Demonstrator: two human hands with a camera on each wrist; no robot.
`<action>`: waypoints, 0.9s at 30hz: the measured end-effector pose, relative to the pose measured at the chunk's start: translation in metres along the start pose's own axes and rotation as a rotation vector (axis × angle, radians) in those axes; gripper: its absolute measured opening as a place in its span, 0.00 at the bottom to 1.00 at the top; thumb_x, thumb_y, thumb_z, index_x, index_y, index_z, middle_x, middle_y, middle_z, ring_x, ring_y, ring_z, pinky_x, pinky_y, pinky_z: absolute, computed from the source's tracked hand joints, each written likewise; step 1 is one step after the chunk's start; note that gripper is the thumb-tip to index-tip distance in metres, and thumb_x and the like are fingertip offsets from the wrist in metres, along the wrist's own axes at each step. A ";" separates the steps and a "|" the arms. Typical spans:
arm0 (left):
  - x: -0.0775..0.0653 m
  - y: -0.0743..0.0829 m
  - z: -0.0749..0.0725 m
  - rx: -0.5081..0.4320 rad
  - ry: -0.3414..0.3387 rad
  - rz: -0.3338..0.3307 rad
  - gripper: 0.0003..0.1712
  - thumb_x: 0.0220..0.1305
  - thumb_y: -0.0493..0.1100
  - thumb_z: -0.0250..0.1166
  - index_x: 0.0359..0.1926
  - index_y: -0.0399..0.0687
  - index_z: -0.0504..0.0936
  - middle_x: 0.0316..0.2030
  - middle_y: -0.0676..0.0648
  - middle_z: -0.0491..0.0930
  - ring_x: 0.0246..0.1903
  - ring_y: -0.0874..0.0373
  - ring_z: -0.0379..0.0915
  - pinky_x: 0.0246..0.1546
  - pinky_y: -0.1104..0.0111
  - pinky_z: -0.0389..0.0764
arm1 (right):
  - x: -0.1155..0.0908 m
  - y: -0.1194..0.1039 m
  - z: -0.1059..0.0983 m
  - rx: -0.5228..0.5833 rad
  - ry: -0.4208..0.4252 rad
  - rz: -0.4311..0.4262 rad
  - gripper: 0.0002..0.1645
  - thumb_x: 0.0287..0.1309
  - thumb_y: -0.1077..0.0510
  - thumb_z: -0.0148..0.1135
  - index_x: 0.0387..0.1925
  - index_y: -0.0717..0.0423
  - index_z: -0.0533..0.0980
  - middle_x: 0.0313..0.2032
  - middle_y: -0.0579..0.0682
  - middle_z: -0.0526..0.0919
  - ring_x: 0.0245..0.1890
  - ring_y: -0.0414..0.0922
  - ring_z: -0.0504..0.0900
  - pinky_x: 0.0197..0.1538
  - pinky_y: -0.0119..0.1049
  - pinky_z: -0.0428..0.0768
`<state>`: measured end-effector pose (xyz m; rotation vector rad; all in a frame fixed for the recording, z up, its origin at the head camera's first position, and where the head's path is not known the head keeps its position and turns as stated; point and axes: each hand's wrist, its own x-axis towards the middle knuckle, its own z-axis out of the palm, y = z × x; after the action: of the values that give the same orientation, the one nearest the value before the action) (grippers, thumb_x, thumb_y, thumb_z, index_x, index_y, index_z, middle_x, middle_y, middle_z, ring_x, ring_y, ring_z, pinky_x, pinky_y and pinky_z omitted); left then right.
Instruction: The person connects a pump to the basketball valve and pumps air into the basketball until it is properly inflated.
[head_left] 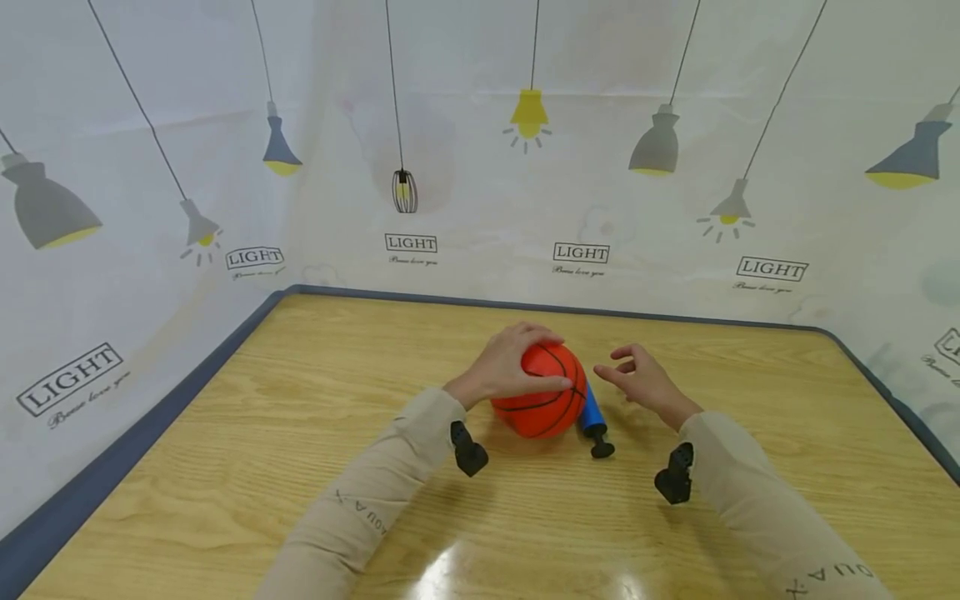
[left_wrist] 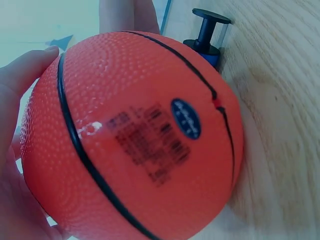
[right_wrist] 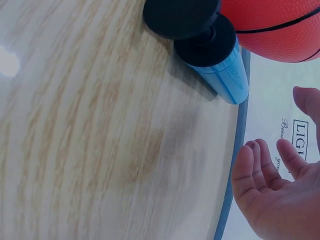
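Observation:
A small orange-red basketball [head_left: 536, 414] with black seams rests on the wooden table. My left hand [head_left: 507, 364] holds it from the upper left, thumb over the near side and fingers over the far side. In the left wrist view, a blue oval label and smudged dark print show on the ball [left_wrist: 135, 130]. Just right of it lies a blue hand pump [head_left: 592, 412], its black handle towards me and its far end hidden behind the ball. To the right of the pump hovers my right hand [head_left: 641, 381], fingers loosely bent and holding nothing.
The wooden table [head_left: 247, 467] has a dark blue edge [head_left: 480, 302]. White sheeting [head_left: 480, 167] printed with hanging lamps and the word LIGHT rises behind it and at both sides. Black wrist cameras [head_left: 470, 450] sit at both cuffs.

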<state>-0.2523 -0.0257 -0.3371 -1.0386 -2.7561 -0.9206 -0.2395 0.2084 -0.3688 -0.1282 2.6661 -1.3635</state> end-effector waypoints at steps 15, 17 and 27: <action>-0.018 -0.029 -0.018 -0.178 0.034 -0.064 0.25 0.54 0.51 0.59 0.55 0.55 0.71 0.55 0.49 0.65 0.53 0.55 0.61 0.46 0.56 0.71 | 0.003 0.001 0.011 0.035 0.002 0.011 0.37 0.56 0.44 0.53 0.55 0.67 0.55 0.48 0.65 0.67 0.43 0.56 0.71 0.41 0.43 0.75; -0.020 -0.032 -0.019 -0.206 0.037 -0.050 0.23 0.56 0.48 0.56 0.55 0.55 0.71 0.56 0.48 0.64 0.55 0.53 0.59 0.46 0.53 0.70 | 0.003 0.001 0.012 0.034 0.001 0.013 0.37 0.56 0.44 0.53 0.56 0.67 0.55 0.48 0.65 0.67 0.43 0.56 0.71 0.41 0.43 0.75; -0.024 -0.043 -0.025 -0.126 -0.049 -0.181 0.45 0.44 0.59 0.66 0.63 0.61 0.58 0.60 0.46 0.54 0.53 0.49 0.61 0.44 0.58 0.73 | 0.005 0.001 0.013 0.011 0.003 0.018 0.37 0.57 0.45 0.53 0.56 0.67 0.55 0.48 0.65 0.67 0.42 0.56 0.71 0.41 0.43 0.75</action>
<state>-0.2639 -0.0793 -0.3443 -0.8477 -2.9043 -1.1191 -0.2423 0.1977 -0.3777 -0.1011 2.6554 -1.3736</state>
